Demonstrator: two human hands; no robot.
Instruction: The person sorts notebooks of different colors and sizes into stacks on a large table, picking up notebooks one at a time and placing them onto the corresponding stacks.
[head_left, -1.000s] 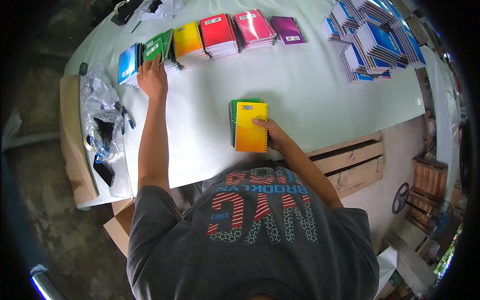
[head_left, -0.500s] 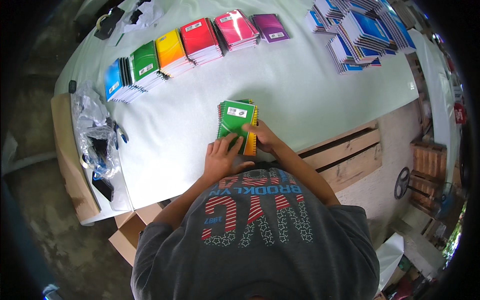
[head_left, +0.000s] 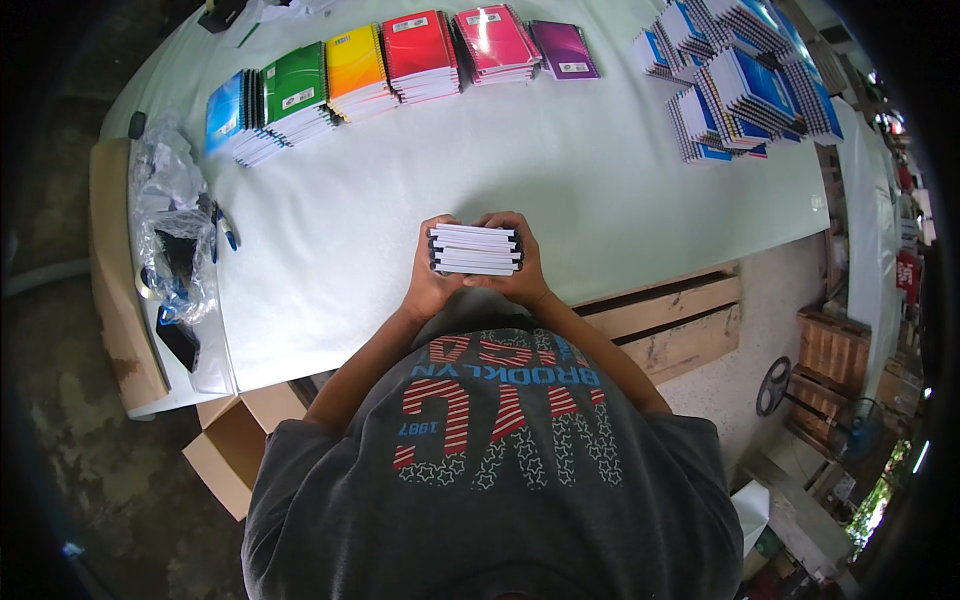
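Observation:
A small stack of spiral notebooks (head_left: 475, 250) stands on edge between my hands, its white page edges facing up. My left hand (head_left: 424, 283) wraps round the left side, and my right hand (head_left: 528, 278) grips the right side. Dark spiral bindings show at both ends of the stack; the covers are hidden. Beyond my hands, a row of notebook piles crosses the table: blue (head_left: 226, 105), green (head_left: 293, 80), yellow (head_left: 355, 62), red (head_left: 415, 45) and pink (head_left: 492, 38). At the row's right end lies the purple notebook (head_left: 563, 48), lower than the other piles.
Many blue notebooks (head_left: 752, 85) are heaped at the far right of the pale-covered table (head_left: 320, 250). Crumpled clear plastic (head_left: 165, 185), a pen (head_left: 226, 232) and a dark phone (head_left: 178, 340) lie along the left edge. Below are an open cardboard box (head_left: 235, 440) and a wooden pallet (head_left: 680, 335).
The notebook stack, lying with a green cover up before, is now tipped up on edge. My left hand has moved from the cover to its left side. The view has shifted slightly.

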